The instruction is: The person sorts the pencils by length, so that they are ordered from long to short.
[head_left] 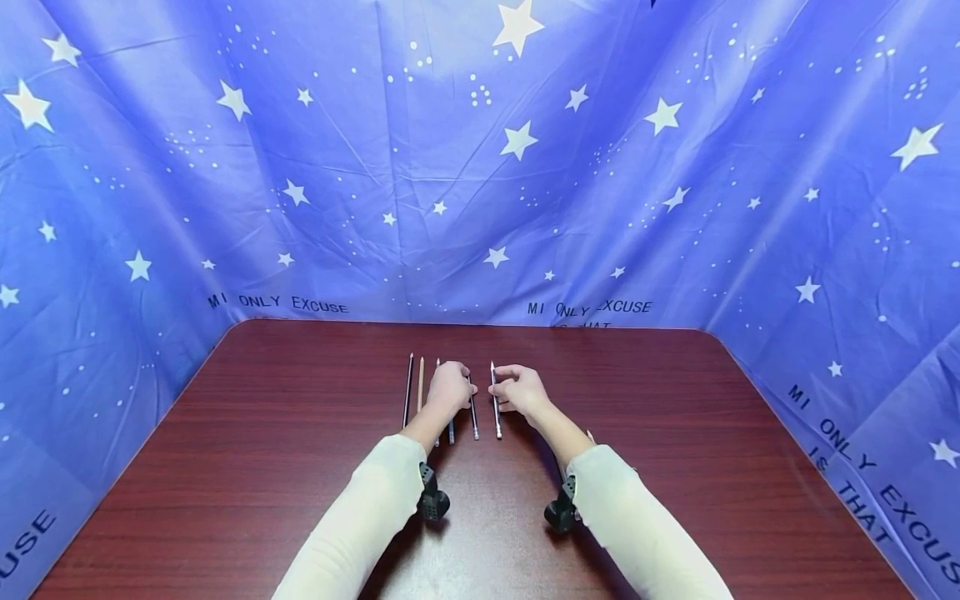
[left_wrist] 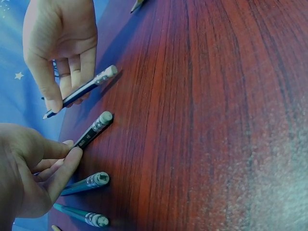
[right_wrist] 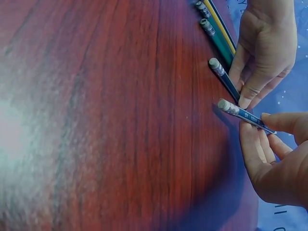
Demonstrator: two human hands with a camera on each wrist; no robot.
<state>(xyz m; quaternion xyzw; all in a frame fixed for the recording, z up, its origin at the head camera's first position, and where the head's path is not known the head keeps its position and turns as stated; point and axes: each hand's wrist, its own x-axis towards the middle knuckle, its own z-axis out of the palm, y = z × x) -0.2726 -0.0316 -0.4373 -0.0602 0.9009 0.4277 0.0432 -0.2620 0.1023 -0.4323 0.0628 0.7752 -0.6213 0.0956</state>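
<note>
My left hand (head_left: pixel 450 388) pinches a dark pencil (left_wrist: pixel 90 134) between thumb and fingers, its white eraser end toward me. Just to the right, the fingers of my right hand (head_left: pixel 527 393) hold a second dark pencil (right_wrist: pixel 245 114), which also has a white eraser and points away from me. In the left wrist view this second pencil's eraser end appears raised off the wood. Left of the held pair lie two green pencils (left_wrist: pixel 86 184), partly covered by my left hand in the head view. A yellow pencil (head_left: pixel 421 385) and a dark pencil (head_left: pixel 408 388) lie farther left.
All of this is on a reddish-brown wooden table (head_left: pixel 300 467). Beside my right forearm the tip of another pencil (head_left: pixel 590 435) shows, mostly hidden by the sleeve. A blue star-patterned cloth (head_left: pixel 450 167) hangs behind the table and along both sides.
</note>
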